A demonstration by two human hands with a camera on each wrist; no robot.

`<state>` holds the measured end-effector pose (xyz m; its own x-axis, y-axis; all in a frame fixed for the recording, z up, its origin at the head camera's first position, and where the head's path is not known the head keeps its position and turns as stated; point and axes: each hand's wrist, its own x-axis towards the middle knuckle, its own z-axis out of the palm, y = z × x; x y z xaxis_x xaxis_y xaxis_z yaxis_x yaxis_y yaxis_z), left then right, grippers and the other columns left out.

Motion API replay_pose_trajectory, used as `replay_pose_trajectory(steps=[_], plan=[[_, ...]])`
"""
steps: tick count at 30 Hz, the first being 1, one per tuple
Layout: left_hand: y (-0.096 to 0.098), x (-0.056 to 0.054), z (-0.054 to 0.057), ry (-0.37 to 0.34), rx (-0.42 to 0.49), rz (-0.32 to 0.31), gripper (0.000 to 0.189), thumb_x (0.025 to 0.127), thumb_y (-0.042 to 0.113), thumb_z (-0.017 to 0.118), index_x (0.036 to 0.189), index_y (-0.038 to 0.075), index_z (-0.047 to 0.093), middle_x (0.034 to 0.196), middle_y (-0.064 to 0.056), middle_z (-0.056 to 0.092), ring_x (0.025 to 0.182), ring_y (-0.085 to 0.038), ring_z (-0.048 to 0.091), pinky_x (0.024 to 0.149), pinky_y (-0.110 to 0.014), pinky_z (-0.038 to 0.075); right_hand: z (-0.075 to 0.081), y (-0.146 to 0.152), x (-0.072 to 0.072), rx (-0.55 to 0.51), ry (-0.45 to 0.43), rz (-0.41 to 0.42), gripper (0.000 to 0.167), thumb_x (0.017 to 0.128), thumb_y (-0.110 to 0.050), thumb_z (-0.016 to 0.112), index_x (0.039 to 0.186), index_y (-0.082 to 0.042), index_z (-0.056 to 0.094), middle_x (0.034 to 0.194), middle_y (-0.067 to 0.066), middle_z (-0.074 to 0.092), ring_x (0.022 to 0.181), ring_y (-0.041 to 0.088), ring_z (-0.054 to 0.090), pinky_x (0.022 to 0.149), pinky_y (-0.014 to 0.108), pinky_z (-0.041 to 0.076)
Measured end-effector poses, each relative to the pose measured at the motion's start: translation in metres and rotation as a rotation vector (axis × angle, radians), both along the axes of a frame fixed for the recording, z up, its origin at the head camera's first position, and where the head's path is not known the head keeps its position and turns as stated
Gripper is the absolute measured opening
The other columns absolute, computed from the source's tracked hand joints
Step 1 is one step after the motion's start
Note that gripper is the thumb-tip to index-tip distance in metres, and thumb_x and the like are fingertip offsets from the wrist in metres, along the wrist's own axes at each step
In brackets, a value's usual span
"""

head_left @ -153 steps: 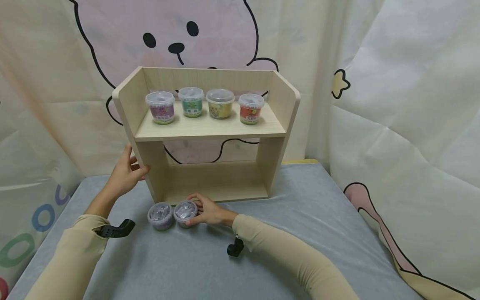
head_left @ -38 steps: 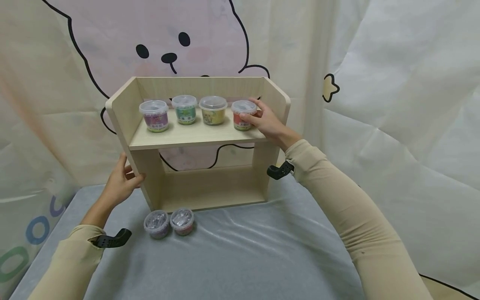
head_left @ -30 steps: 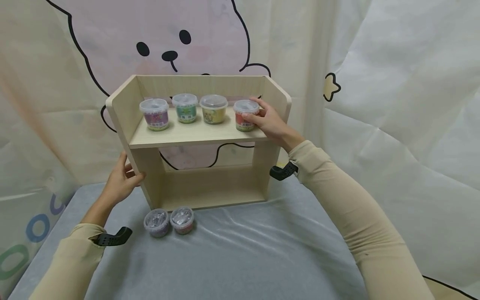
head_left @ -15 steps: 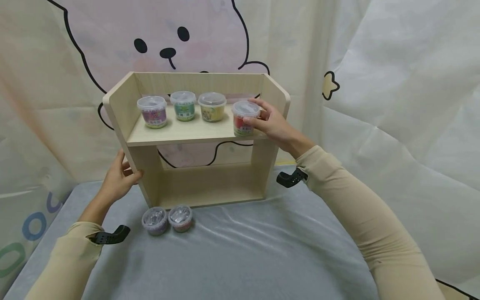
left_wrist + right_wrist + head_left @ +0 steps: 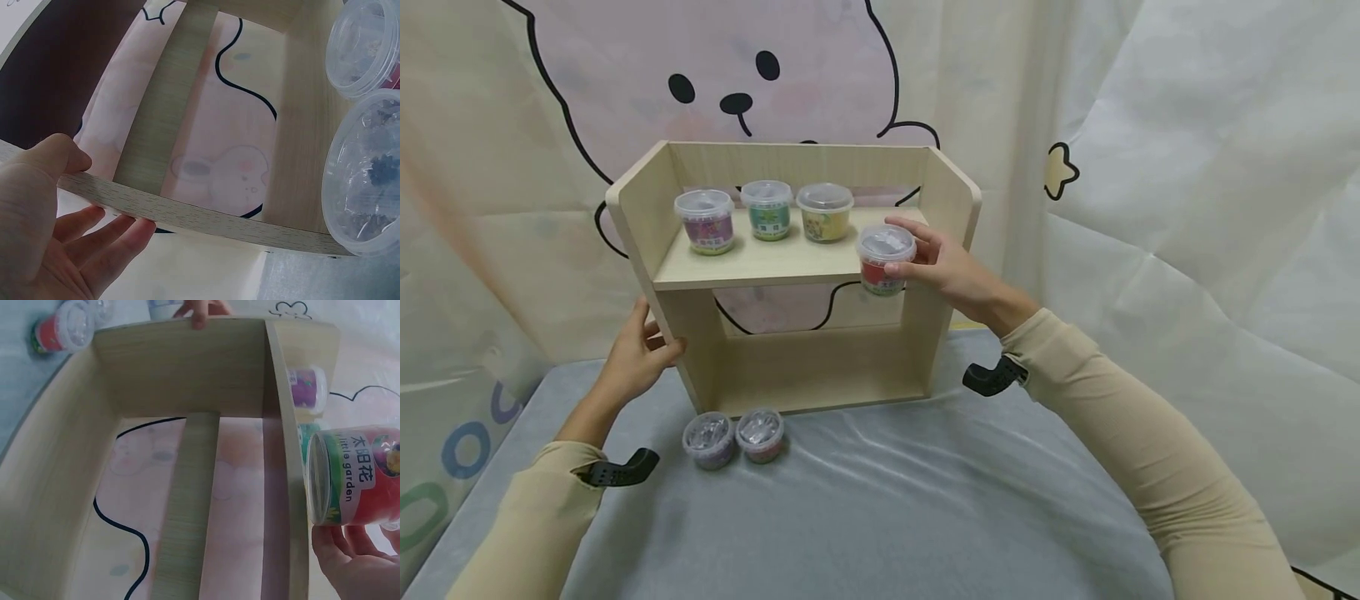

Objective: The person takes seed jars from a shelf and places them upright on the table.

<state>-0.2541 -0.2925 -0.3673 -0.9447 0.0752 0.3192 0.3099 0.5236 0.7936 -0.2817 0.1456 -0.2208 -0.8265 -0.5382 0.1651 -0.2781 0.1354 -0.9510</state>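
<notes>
My right hand (image 5: pixel 958 279) grips a red-labelled, clear-lidded plastic cup (image 5: pixel 883 260) in front of the upper board's right part, apart from the shelf's back. In the right wrist view, its label, partly reading "little garden", faces the camera above my fingers (image 5: pixel 359 544). My left hand (image 5: pixel 642 358) holds the left side panel of a pale wooden two-tier shelf (image 5: pixel 760 271), thumb on one face and fingers on the other, as the left wrist view shows. On the upper board stand a purple-labelled cup (image 5: pixel 709 233), a green-labelled cup (image 5: pixel 767 215) and a yellow-labelled cup (image 5: pixel 826 218).
Two more lidded cups, one purplish (image 5: pixel 709 442) and one reddish (image 5: pixel 762 437), stand side by side on the blue-grey tablecloth (image 5: pixel 865 517) before the shelf's lower left corner. Behind hangs a pale curtain (image 5: pixel 992 100) with a cartoon bear.
Earlier the right hand was at a cup on the table; then it took the red-labelled cup from the upper board and brought it forward and down. The left hand stays on the panel.
</notes>
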Motion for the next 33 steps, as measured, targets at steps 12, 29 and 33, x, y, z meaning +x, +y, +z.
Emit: replay_pose_trajectory(steps=[12, 29, 33], plan=[[-0.001, 0.001, 0.001, -0.010, 0.002, 0.000, 0.090, 0.097, 0.005, 0.059, 0.164, 0.025, 0.002, 0.152, -0.043, 0.031, 0.122, -0.068, 0.050, 0.064, -0.021, 0.056, -0.018, -0.003, 0.007, 0.000, -0.010, 0.036, 0.067, 0.094, 0.003, 0.060, 0.155, -0.010, 0.034, 0.143, 0.015, 0.054, 0.124, 0.015, 0.057, 0.110, 0.030, 0.046], [0.000, 0.002, 0.002, -0.014, 0.005, 0.010, 0.090, 0.097, 0.006, 0.060, 0.163, 0.026, 0.003, 0.153, -0.042, 0.032, 0.123, -0.067, 0.049, 0.065, -0.023, 0.057, -0.062, -0.010, 0.020, 0.029, -0.006, 0.072, 0.066, 0.091, 0.004, 0.066, 0.150, -0.005, 0.039, 0.136, 0.021, 0.057, 0.116, 0.017, 0.061, 0.091, 0.024, 0.055], [-0.001, 0.001, 0.000, -0.011, 0.007, 0.012, 0.090, 0.097, 0.006, 0.060, 0.163, 0.027, 0.003, 0.152, -0.042, 0.033, 0.123, -0.067, 0.050, 0.066, -0.023, 0.057, -0.078, -0.012, 0.020, 0.039, -0.013, 0.068, 0.066, 0.090, 0.004, 0.067, 0.149, -0.004, 0.039, 0.136, 0.024, 0.057, 0.114, 0.016, 0.062, 0.090, 0.023, 0.055]])
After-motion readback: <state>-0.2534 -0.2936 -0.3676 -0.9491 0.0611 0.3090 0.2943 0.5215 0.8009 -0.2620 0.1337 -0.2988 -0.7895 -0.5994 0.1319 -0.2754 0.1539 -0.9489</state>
